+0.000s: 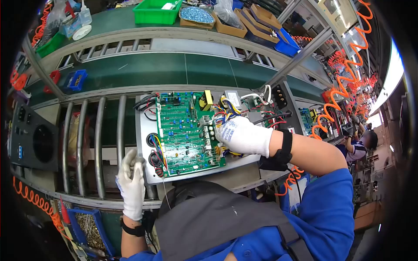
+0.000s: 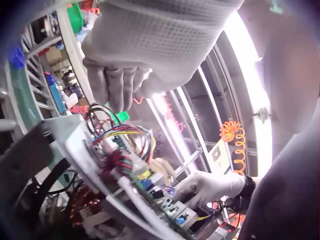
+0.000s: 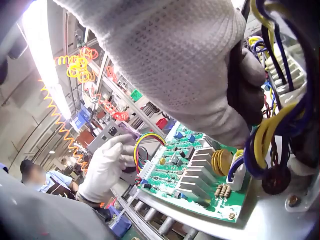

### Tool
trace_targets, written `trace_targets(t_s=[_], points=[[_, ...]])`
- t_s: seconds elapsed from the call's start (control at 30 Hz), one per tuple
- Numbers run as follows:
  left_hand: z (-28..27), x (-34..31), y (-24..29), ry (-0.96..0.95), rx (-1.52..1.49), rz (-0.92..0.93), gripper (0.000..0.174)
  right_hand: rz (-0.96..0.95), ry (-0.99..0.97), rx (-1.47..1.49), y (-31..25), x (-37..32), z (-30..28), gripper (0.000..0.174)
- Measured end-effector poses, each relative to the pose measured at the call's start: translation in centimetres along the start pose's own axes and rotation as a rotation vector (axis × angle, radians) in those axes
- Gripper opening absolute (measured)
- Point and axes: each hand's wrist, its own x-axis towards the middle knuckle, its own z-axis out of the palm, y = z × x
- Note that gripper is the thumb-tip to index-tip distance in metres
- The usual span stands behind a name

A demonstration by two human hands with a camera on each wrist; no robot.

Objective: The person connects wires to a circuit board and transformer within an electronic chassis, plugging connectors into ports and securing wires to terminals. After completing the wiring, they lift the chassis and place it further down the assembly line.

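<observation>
A green circuit board (image 1: 180,135) full of components sits on the left part of a metal chassis (image 1: 150,174). My right hand (image 1: 246,135), in a white knit glove, reaches down at the board's right edge among yellow, blue and black wires (image 3: 270,140). Its fingers bend; I cannot tell whether they grip anything. My gloved left hand (image 1: 132,185) is raised beside the chassis's near left corner, fingers loosely bent and nothing visible in them. Near it, a colored wire bundle (image 2: 132,132) arches from the chassis. A thin pale strand (image 1: 166,193) hangs over the chassis's near edge.
Metal rollers (image 1: 82,148) run left of the chassis, with a black housing (image 1: 37,139) beyond them. A green conveyor belt (image 1: 165,69) passes behind. Blue bins of small parts (image 1: 93,230), a green bin (image 1: 148,13) and orange coiled hoses (image 1: 339,91) surround the bench.
</observation>
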Motion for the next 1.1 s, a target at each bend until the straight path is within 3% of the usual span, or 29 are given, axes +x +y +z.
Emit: trace_targets(t_s=[0.37, 0.43, 0.5, 0.67, 0.77, 0.8, 0.83, 1.0, 1.07, 1.1], points=[[0.4, 0.6, -3.3, -0.015, -0.047, -0.005, 0.032, -0.026, -0.141, 0.065, -0.4, 0.1, -0.9, 0.011], [0.9, 0.5, -3.5, 0.045, 0.075, 0.075, 0.030, -0.046, -0.131, 0.068, -0.3, 0.2, -0.4, 0.010], [1.4, 0.3, -4.0, 0.072, 0.116, 0.130, 0.030, -0.139, 0.035, 0.062, -0.4, 0.1, -0.3, 0.010], [1.2, 0.4, -5.8, 0.078, 0.280, 0.286, 0.029, -0.122, -0.044, 0.135, 0.2, 0.3, 0.6, 0.021], [1.7, 0.5, -6.5, 0.109, 0.190, 0.340, 0.028, -0.092, -0.083, 0.117, 0.1, 0.6, 0.0, 0.020], [1.8, 0.6, -7.1, 0.115, 0.138, 0.323, 0.028, -0.024, -0.139, 0.177, -0.2, 0.9, -0.8, 0.011], [1.2, 0.9, -6.9, 0.078, 0.305, 0.416, 0.028, -0.037, -0.114, 0.174, -0.2, 1.1, -0.9, 0.011], [1.3, 1.5, -5.6, 0.140, 0.378, 0.505, 0.021, -0.013, -0.048, 0.259, 1.2, 0.1, -3.5, 0.020], [1.2, 1.3, -5.1, 0.108, 0.370, 0.531, 0.022, 0.050, 0.194, 0.277, 2.0, -2.3, -7.5, 0.023], [1.2, 1.3, -5.7, 0.062, 0.233, 0.467, 0.024, 0.014, 0.452, 0.367, 2.6, -4.3, -8.8, 0.029]])
